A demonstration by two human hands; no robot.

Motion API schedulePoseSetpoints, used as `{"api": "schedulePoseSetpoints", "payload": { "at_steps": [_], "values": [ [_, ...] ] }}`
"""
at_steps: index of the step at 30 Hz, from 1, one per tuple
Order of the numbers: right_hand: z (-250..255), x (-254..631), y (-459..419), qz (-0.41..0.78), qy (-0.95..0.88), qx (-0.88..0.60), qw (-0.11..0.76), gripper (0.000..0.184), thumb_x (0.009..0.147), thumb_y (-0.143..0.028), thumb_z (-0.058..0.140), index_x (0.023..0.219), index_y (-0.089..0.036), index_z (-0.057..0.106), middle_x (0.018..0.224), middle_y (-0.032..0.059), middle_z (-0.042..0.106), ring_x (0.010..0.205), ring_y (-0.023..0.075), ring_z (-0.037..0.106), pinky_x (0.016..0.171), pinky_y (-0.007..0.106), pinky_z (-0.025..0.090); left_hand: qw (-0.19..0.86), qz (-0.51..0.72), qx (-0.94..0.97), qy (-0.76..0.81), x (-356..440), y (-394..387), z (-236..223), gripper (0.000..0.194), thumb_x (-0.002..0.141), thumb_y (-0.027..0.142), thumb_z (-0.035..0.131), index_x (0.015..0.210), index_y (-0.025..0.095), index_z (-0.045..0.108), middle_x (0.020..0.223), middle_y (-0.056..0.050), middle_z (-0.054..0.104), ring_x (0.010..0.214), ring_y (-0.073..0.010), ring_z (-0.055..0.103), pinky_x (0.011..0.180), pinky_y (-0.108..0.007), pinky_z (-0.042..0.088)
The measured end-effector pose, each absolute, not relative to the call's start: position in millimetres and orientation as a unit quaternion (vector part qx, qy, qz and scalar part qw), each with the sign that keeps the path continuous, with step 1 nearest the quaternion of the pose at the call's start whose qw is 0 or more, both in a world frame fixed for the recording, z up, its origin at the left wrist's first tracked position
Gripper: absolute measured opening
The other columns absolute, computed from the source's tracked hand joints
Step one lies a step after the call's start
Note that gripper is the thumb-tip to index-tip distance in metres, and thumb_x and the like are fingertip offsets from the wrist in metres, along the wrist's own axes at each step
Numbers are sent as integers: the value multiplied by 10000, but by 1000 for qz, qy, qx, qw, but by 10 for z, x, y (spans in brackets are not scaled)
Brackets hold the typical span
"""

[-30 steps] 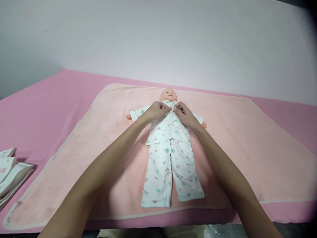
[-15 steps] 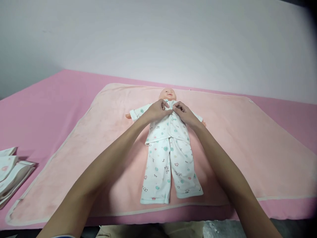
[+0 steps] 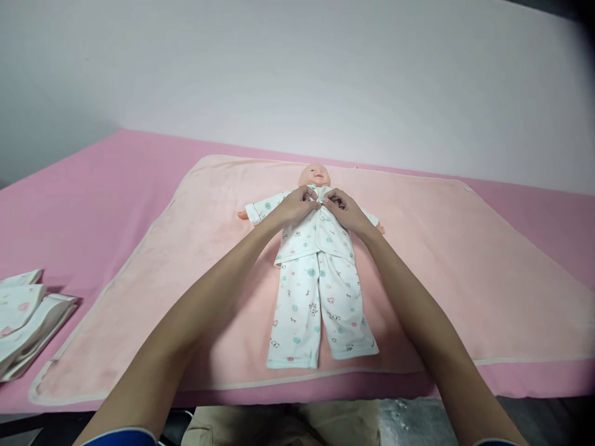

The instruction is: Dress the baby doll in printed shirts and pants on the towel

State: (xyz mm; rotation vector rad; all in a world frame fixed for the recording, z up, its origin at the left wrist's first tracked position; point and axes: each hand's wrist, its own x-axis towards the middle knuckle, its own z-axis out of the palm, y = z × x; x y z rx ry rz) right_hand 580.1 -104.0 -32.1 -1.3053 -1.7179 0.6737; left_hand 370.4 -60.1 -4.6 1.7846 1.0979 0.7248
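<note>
A baby doll [image 3: 315, 174] lies face up, dressed in a white printed jacket [image 3: 304, 238] and matching pants [image 3: 297, 310]. My left hand [image 3: 300, 204] pinches the jacket's front edge at the upper chest. From the other side, my right hand [image 3: 343, 205] grips the opposite front edge, its fingertips close to the left ones. A small light button shows between the fingertips, and another sits lower on the front; whether either is fastened I cannot tell. The doll's hands poke out of the sleeves on both sides.
Under the doll a peach blanket [image 3: 465, 266] with a pale border is spread on a pink-covered table [image 3: 83, 192]. Folded white printed cloths [image 3: 32, 322] lie at the table's left edge. A pale wall [image 3: 325, 80] rises behind the table.
The view has shifted slightly, so the cloths at left show more and the table's front edge sits higher. Both hands stay at the jacket's front with only slight finger movement.
</note>
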Motion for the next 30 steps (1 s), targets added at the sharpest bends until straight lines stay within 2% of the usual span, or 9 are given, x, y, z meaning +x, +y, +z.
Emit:
{"api": "schedulePoseSetpoints", "payload": {
  "at_steps": [4, 7, 9, 11, 14, 19, 25, 30],
  "values": [
    [-264, 5802, -1011, 216, -679, -550, 435, 265, 965, -473, 732, 1074, -237, 680, 1151, 45, 641, 806, 164, 505, 859, 365, 495, 425, 310, 719, 455, 3742, -598, -73, 114, 933, 282, 707, 1001, 206, 655, 897, -13, 642, 833, -184, 588, 736, -307, 397],
    [-192, 5872, -868, 196, -675, -563, 436, 284, 935, -382, 743, 1158, -223, 668, 1309, 81, 666, 832, 166, 557, 900, 386, 521, 379, 330, 719, 481, 3739, -536, -96, 127, 976, 301, 693, 1041, 205, 641, 908, -19, 662, 844, -191, 613, 762, -313, 420],
    [-153, 5938, -737, 193, -679, -570, 420, 308, 919, -319, 729, 1204, -212, 682, 1345, 98, 688, 858, 177, 588, 927, 399, 524, 321, 354, 742, 470, 3698, -455, -109, 174, 977, 260, 701, 1130, 207, 637, 982, -31, 684, 856, -191, 625, 796, -318, 441],
    [-134, 5996, -620, 189, -693, -572, 396, 303, 898, -294, 730, 1188, -207, 723, 1288, 100, 729, 890, 197, 604, 940, 408, 518, 256, 370, 777, 440, 3640, -356, -121, 235, 980, 224, 687, 1211, 215, 646, 1111, -57, 698, 879, -192, 636, 839, -329, 460],
    [-143, 6035, -519, 173, -705, -562, 397, 207, 875, -324, 747, 1049, -211, 762, 1137, 85, 764, 938, 223, 619, 945, 412, 510, 194, 351, 822, 405, 3589, -223, -128, 255, 1015, 260, 658, 1266, 248, 703, 1181, -77, 699, 895, -209, 648, 840, -342, 465],
    [-176, 5975, -506, 182, -692, -532, 454, 217, 869, -427, 765, 977, -239, 767, 1091, 49, 780, 909, 211, 618, 911, 393, 522, 130, 324, 851, 391, 3662, -145, -99, 209, 1063, 311, 597, 1140, 259, 784, 1173, -90, 729, 940, -248, 672, 791, -362, 436],
    [-231, 5871, -482, 233, -666, -499, 503, 290, 865, -513, 811, 980, -247, 797, 1095, 46, 807, 997, 227, 662, 974, 406, 525, 131, 361, 840, 383, 3703, -138, -124, 213, 1061, 321, 609, 1143, 239, 788, 1153, -80, 760, 903, -231, 670, 783, -352, 428],
    [-286, 5857, -428, 244, -655, -503, 508, 384, 852, -603, 848, 978, -252, 759, 1110, 48, 791, 1007, 231, 657, 953, 408, 536, 151, 373, 844, 353, 3710, -87, -164, 220, 1056, 330, 614, 1121, 219, 793, 1150, -83, 780, 915, -222, 669, 811, -342, 438]
  ]
}}
